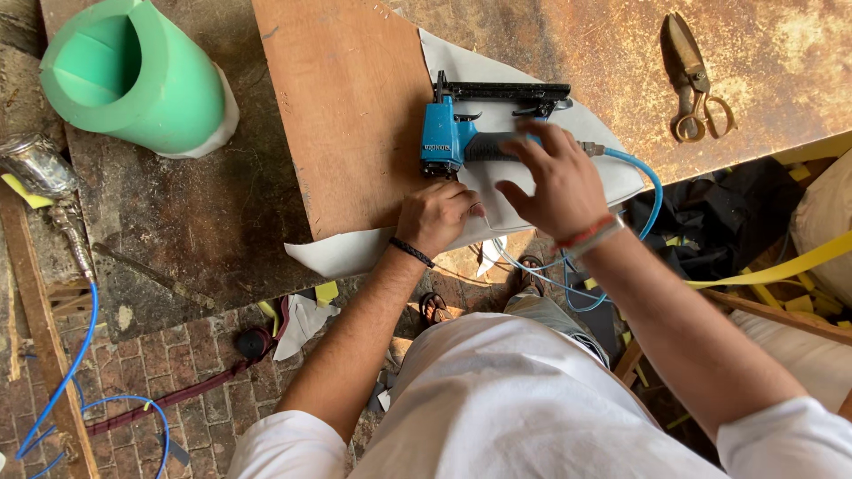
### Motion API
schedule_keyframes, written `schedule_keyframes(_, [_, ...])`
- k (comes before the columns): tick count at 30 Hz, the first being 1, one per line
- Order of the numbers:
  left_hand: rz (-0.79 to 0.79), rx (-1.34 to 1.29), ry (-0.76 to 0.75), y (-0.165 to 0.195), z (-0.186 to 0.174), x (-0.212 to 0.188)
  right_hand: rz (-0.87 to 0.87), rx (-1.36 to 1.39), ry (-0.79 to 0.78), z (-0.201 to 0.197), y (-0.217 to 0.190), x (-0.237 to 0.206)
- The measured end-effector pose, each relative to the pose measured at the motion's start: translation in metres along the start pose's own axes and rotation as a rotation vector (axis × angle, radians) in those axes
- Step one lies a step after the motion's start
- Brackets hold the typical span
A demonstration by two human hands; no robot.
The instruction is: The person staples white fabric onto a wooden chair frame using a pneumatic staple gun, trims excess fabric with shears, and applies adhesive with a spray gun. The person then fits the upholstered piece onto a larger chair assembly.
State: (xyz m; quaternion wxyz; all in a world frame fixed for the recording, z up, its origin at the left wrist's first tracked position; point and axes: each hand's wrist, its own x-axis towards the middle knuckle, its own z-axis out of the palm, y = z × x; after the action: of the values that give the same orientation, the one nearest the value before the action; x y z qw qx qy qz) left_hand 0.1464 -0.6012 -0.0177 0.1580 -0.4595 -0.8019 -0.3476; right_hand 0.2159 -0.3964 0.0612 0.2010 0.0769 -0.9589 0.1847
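Observation:
A blue pneumatic staple gun (pixel 457 133) with a black magazine lies on a brown wooden board (pixel 351 106), its nose at the board's edge. White fabric (pixel 355 253) wraps under and around that board. My right hand (pixel 555 182) hovers over the gun's black handle with fingers spread, touching or just above it. My left hand (pixel 439 217) is closed on the white fabric at the board's near edge, pulling it up against the wood. A blue air hose (pixel 643 182) runs from the gun's rear and curls down off the bench.
A roll of green foam (pixel 133 75) lies at the upper left. Metal shears (pixel 694 80) rest on the rusty bench top at the upper right. A metal spray gun (pixel 44 177) with a blue hose sits at the left. Yellow strips and brick floor lie below.

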Motion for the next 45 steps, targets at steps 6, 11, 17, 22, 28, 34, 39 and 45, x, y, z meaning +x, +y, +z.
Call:
schedule_keyframes(6, [0.001, 0.058, -0.005, 0.000, -0.001, -0.001, 0.094, -0.159, -0.547, 0.030, -0.002, 0.088])
schedule_keyframes(11, [-0.021, 0.074, -0.094, 0.000, -0.001, -0.002, 0.253, -0.021, -0.632, -0.009, -0.002, 0.085])
schedule_keyframes(17, [-0.159, -0.005, -0.146, -0.007, 0.000, 0.002, 0.811, 0.602, -0.466, -0.064, -0.032, -0.035])
schedule_keyframes(22, [-0.267, -0.143, -0.071, -0.010, -0.002, 0.007, 0.981, 0.501, -0.557, -0.040, -0.058, -0.084])
schedule_keyframes(28, [-0.329, -0.180, -0.085, -0.007, -0.003, 0.008, 0.820, 0.413, -0.337, -0.015, -0.071, -0.086])
schedule_keyframes(34, [-0.377, -0.204, -0.035, -0.010, 0.000, 0.008, 0.997, 0.326, -0.471, -0.013, -0.074, -0.074])
schedule_keyframes(39, [-0.484, -0.255, -0.007, -0.014, 0.003, 0.012, 0.995, 0.450, -0.354, -0.006, -0.080, -0.058])
schedule_keyframes(45, [-0.499, -0.144, -0.140, -0.014, -0.032, -0.001, 0.999, 0.597, -0.405, -0.008, -0.065, -0.047])
